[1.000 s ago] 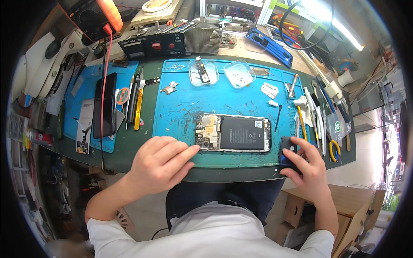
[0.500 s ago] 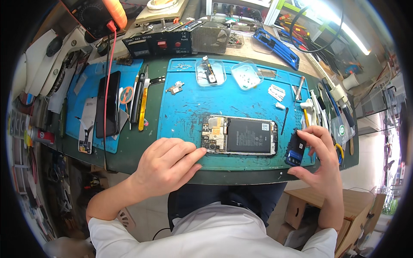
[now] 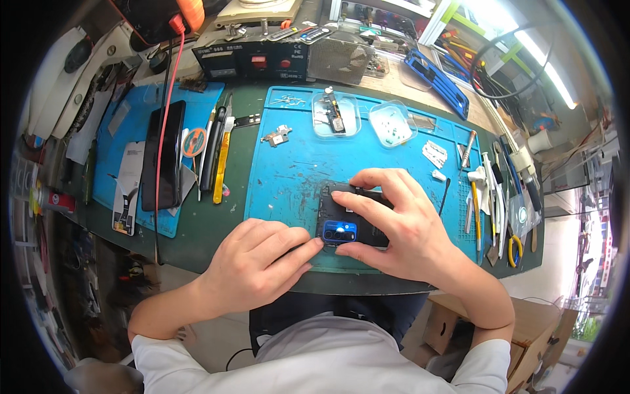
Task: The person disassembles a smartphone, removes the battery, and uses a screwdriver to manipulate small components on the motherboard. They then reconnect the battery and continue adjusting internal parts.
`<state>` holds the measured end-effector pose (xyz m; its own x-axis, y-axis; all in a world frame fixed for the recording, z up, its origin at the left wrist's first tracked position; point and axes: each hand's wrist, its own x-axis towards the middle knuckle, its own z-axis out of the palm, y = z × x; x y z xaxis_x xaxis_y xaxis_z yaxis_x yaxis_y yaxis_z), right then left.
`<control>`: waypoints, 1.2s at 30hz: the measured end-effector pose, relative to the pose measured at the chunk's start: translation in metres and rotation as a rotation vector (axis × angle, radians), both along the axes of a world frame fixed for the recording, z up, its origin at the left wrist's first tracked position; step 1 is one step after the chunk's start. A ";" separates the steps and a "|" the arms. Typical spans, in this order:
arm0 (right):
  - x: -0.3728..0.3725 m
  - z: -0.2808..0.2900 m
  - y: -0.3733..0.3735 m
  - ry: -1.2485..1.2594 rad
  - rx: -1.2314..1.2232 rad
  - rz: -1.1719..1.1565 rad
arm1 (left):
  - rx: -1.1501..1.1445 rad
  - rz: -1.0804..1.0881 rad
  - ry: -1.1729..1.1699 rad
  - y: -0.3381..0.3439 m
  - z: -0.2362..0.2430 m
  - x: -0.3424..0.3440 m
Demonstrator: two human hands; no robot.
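Observation:
An opened phone (image 3: pixel 373 235) lies flat on the blue mat, its battery side mostly hidden beneath my right hand. Over its left end sits a black phone inner cover (image 3: pixel 336 209) with a blue camera lens surround (image 3: pixel 340 231). My right hand (image 3: pixel 410 226) grips this cover between the thumb at the near edge and the fingers at the far edge. With fingers curled close together, my left hand (image 3: pixel 259 266) presses its fingertips against the near left corner of the phone. Whether the cover lies fully flat I cannot tell.
Beyond the phone stand two clear plastic trays (image 3: pixel 392 123) with small parts. A metal bracket (image 3: pixel 277 135) lies at the mat's far left. Tweezers, a screwdriver (image 3: pixel 468 148) and brushes lie right; another dark phone (image 3: pixel 164 157) and a red cable (image 3: pixel 169 118) are left.
My right hand has carried the black cover leftward from beside the phone onto its left end. My left hand stays at the phone's corner. The view has shifted slightly.

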<state>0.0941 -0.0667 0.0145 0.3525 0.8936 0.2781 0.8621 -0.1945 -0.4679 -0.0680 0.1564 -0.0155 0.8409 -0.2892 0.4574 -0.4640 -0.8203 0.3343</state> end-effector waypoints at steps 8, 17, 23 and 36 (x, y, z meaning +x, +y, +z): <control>0.000 -0.001 0.001 0.014 -0.038 -0.008 | 0.026 -0.014 -0.044 0.002 -0.003 0.000; 0.001 -0.001 0.000 0.016 -0.065 -0.004 | 0.030 -0.006 -0.075 0.003 -0.006 -0.001; -0.001 0.001 0.002 -0.010 -0.082 -0.006 | 0.040 -0.013 -0.075 0.004 -0.007 -0.001; -0.002 0.018 0.009 0.008 -0.166 -0.001 | 0.049 0.029 0.158 0.000 0.003 0.000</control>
